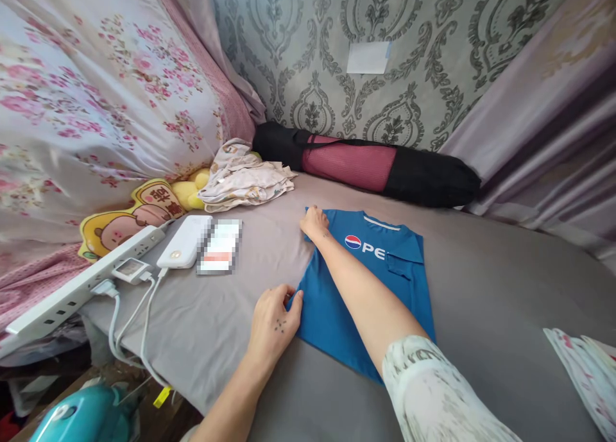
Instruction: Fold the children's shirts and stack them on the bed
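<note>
A blue T-shirt (pixel 380 281) with a white logo lies folded on the grey bed sheet (pixel 491 294). My left hand (pixel 274 320) pinches the shirt's near left edge, fingers curled on the cloth. My right hand (pixel 314 222) reaches across the shirt and grips its far left corner by the collar. The right forearm lies diagonally over the cloth, hiding part of it.
A white power bank (pixel 185 249), a phone (pixel 219 246) and a white power strip (pixel 81 281) with cables sit at the bed's left edge. Behind them lie a yellow plush cushion (pixel 129 221) and crumpled cloth (pixel 243 182). A black-and-pink rolled mat bag (pixel 370 163) lines the wall. Patterned fabric (pixel 584 365) at right.
</note>
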